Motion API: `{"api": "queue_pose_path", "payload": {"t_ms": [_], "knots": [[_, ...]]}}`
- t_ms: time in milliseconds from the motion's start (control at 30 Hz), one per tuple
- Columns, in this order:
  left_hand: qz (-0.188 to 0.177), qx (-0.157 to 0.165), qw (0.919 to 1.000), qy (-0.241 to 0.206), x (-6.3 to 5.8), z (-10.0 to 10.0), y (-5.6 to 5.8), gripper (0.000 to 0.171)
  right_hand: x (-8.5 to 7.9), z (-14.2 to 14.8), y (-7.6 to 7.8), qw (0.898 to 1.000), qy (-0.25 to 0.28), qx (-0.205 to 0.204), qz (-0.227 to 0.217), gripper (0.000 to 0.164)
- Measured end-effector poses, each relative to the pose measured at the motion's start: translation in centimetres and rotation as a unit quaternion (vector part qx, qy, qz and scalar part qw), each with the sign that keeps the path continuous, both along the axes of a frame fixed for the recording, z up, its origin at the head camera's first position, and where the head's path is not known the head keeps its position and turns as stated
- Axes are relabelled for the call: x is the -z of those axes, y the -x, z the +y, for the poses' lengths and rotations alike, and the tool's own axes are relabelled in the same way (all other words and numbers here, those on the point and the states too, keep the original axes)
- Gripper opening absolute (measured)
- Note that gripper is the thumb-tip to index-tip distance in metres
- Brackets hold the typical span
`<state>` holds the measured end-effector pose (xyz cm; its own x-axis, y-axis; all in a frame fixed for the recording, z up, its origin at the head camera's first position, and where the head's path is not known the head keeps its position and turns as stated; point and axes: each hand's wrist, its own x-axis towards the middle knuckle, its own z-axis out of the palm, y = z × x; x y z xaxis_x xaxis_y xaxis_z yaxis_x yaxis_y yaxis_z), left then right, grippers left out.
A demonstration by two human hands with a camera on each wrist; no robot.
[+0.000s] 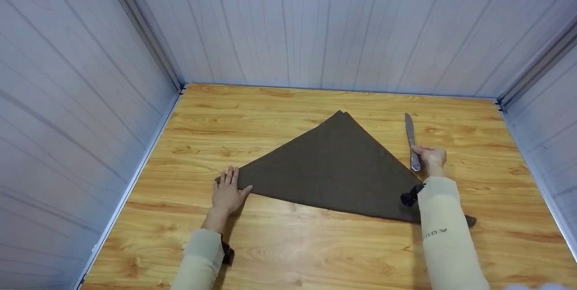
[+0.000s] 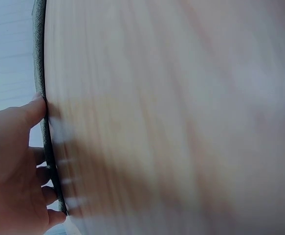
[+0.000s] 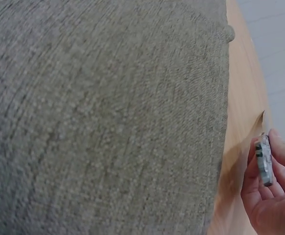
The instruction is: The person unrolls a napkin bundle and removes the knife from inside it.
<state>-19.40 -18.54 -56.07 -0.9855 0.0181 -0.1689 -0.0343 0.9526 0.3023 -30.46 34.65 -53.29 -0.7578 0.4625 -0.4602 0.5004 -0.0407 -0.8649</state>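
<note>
A dark brown cloth napkin, folded into a triangle, lies flat with its peak toward the back wall. My left hand rests on its left corner with straight, spread fingers; the left wrist view shows the fingers along the cloth's edge. To the right of the napkin, my right hand pinches a silver table knife by its handle, the blade pointing away from me. In the right wrist view the ornate knife handle sits between thumb and fingers. My right forearm hides part of the napkin's right corner.
The wood-grain tabletop is bounded by a pale panelled back wall, a left wall and a right wall. Dark wrist cameras are worn on both sleeves.
</note>
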Motion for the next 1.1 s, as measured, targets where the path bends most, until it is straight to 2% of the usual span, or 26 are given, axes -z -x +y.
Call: {"api": "queue_pose_path", "payload": {"t_ms": [133,267,533,800,900,967,1100], "knots": [[0.001,-0.002,1.0,0.0,0.1,0.1,0.0,0.073,0.2,0.4,-0.2,1.0,0.023,0.001,-0.012,0.012],[0.002,-0.003,1.0,-0.002,0.3,0.2,-0.1,0.073,0.2,0.7,-0.2,0.999,0.021,-0.006,-0.023,0.008],[0.005,-0.003,0.9999,-0.01,0.4,0.2,0.2,0.073,-0.1,0.6,-0.2,1.0,-0.006,-0.014,-0.015,0.01],[0.007,-0.001,0.9999,-0.009,0.4,0.2,0.2,0.073,-0.2,1.1,-0.1,1.0,0.011,0.0,-0.023,0.008],[0.009,-0.001,0.9999,-0.008,0.4,0.2,0.2,0.073,-0.1,1.2,-0.2,1.0,0.003,0.001,-0.029,0.011],[0.009,-0.001,0.9999,-0.006,0.4,0.1,0.2,0.073,-0.1,1.1,-0.3,1.0,-0.005,0.001,-0.028,0.02],[0.011,-0.002,0.9999,-0.004,0.4,-0.1,0.1,0.073,0.0,1.1,-0.2,1.0,-0.004,0.002,-0.019,0.027]]}}
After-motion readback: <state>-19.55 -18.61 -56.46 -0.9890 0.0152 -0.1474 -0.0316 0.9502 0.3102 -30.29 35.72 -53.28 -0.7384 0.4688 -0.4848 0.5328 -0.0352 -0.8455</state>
